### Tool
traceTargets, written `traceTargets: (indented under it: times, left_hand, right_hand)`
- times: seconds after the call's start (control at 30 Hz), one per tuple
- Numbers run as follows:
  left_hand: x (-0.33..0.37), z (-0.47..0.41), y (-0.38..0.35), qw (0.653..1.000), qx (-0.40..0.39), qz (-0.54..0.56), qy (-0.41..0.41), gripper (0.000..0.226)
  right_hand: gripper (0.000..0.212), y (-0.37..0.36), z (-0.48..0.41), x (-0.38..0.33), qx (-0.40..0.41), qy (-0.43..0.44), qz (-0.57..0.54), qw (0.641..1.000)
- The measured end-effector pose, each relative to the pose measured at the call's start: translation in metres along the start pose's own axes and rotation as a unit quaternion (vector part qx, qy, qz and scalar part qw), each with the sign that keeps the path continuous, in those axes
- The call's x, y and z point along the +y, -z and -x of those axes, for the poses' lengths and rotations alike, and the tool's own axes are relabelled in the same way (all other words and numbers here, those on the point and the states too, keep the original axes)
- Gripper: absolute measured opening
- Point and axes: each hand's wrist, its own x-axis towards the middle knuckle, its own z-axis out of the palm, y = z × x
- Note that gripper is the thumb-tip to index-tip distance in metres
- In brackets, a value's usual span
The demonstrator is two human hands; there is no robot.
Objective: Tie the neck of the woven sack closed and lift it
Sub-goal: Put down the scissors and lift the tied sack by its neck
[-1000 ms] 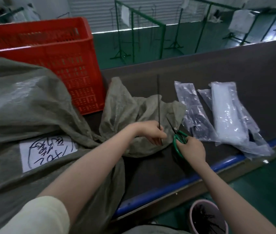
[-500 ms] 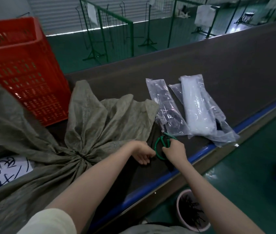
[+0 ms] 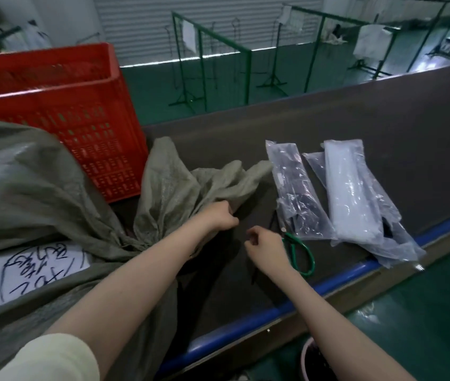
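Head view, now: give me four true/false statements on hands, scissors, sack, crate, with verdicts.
1. The left hand grips the sack fabric. True.
2. The right hand holds the scissors. False: they lie on the table beside it.
3. The red crate stands behind the sack. True.
4. The plastic bags sit inside the crate. False: they lie on the table, right of the sack.

Dim, cool indoor light; the brightest glare sits on the floor (image 3: 438,66) at two o'clock. Edges bow from the wide lens. Everything is slightly soft, and the plastic bags (image 3: 355,188) glint faintly.
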Motion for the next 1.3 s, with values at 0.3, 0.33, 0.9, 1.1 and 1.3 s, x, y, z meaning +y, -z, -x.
traceTargets:
  times: [0.3,0.33,0.9,1.1,1.3]
  left_hand:
    - [-0.065,0.074,0.101,0.997,0.037,-0.063,0.007,0.023]
    - [-0.077,0.082,0.106,0.994,0.015,-0.105,0.028,0.027]
    - [-0.148,0.158,0.163,0.993,0.105,0.047,0.005,0.018]
    - [-0.166,0.193,0.212,0.952,0.271,0.143,-0.005,0.014]
    - [-0.189,0.237,0.257,0.882,0.421,0.212,0.015,0.020]
  right_hand:
    - [0.103,-0.075,0.018,-0.092,-0.350,0.017,-0.127,0.928]
    - [0.102,-0.079,0.018,-0.096,-0.333,0.045,-0.123,0.934]
    - [0.054,-0.012,0.012,-0.181,-0.186,0.169,-0.045,0.967]
    - [0.060,0.022,0.043,-0.243,-0.046,0.230,0.061,0.970]
    - [0.031,0.033,0.052,-0.299,0.175,0.373,-0.085,0.907]
